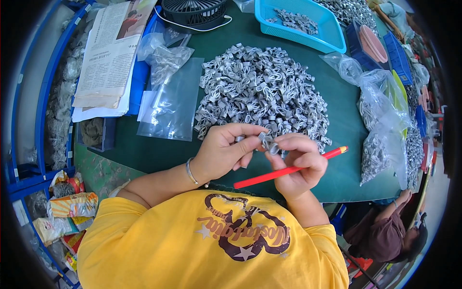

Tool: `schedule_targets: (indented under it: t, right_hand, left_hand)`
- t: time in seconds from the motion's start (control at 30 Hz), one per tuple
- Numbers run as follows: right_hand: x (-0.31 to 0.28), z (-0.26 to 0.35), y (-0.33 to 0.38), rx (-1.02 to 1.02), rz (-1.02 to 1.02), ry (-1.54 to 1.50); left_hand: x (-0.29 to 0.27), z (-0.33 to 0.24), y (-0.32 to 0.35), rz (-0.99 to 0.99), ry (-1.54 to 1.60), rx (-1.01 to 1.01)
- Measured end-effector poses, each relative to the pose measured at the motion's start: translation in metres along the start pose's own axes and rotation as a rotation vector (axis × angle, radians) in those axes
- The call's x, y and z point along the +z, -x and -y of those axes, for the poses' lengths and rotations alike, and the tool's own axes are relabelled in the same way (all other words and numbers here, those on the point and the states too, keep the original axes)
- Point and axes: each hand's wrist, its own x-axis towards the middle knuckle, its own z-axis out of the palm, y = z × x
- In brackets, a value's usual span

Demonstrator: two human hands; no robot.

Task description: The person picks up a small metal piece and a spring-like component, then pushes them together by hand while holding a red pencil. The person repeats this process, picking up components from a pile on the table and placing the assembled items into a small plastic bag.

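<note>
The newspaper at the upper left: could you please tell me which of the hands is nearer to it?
Left. The left hand is apart from the newspaper, below and to its right in the picture; the right hand is farther off to the right.

1. Before me on the surface (344,171) lies a pile (262,89) of parts.
2. At its near edge, my left grip (216,151) and right grip (303,164) meet, a part (267,142) between them.
3. A stick (257,179) slants through my right grip.
4. Left of the pile lies an empty bag (171,113); farther left, a newspaper (108,53).
5. Behind the pile is a basket (298,42) with parts in it, a fan (192,12) to its left.
6. Right of the pile lies a filled bag (378,137).
</note>
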Motion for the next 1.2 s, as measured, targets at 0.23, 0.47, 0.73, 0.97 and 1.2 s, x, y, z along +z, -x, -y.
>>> schedule_targets:
  t: [0.23, 0.47, 0.73, 0.97, 1.2]
  right_hand:
    - [-0.007, -0.018, -0.026, -0.051, 0.156, 0.332]
    - [0.007, -0.049, -0.061, -0.043, 0.314, 0.562]
    - [0.008, -0.044, -0.052, -0.150, 0.349, 0.633]
    - [-0.001, -0.031, -0.031, -0.098, 0.250, 0.655]
    - [0.001, -0.032, -0.025, 0.008, 0.339, 0.706]
  left_hand:
    - [-0.006, -0.002, -0.003, -0.114, 0.546, -0.175]
    - [-0.006, -0.027, 0.016, 0.081, 0.360, 0.156]
    - [0.024, -0.098, 0.050, 1.019, 0.123, 0.515]
    - [0.047, -0.075, 0.050, 1.152, 0.410, 0.510]
    - [0.048, -0.067, 0.053, 1.159, 0.527, 0.510]
